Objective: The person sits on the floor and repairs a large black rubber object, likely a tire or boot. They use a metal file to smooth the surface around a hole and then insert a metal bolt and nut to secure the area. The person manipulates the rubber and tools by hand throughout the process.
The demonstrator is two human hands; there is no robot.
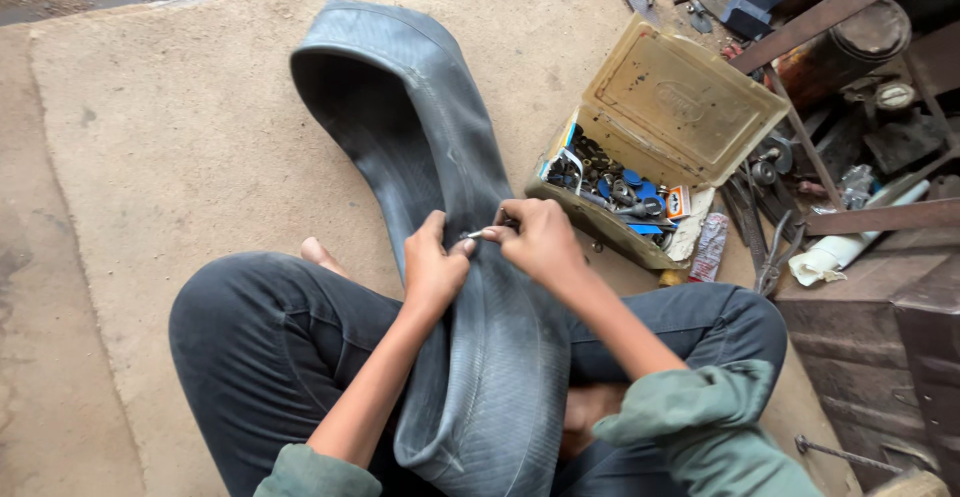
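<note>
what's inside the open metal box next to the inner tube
The open metal box holds a heap of small metal parts, dark washers or nuts, and blue pieces. Its raised lid and near wall hide the bottom and whatever lies deeper.

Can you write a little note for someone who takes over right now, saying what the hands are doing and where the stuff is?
Left hand: pinching the inner tube beside the small metal valve piece.
Right hand: gripping that valve piece from the other side.
The tube lies over the lap and stretches out across the floor.
The open metal box of small parts sits to the right, pliers beside it.
Done: the valve is in hand.
Left: the work on the valve goes on; its state is too small to tell.
</note>
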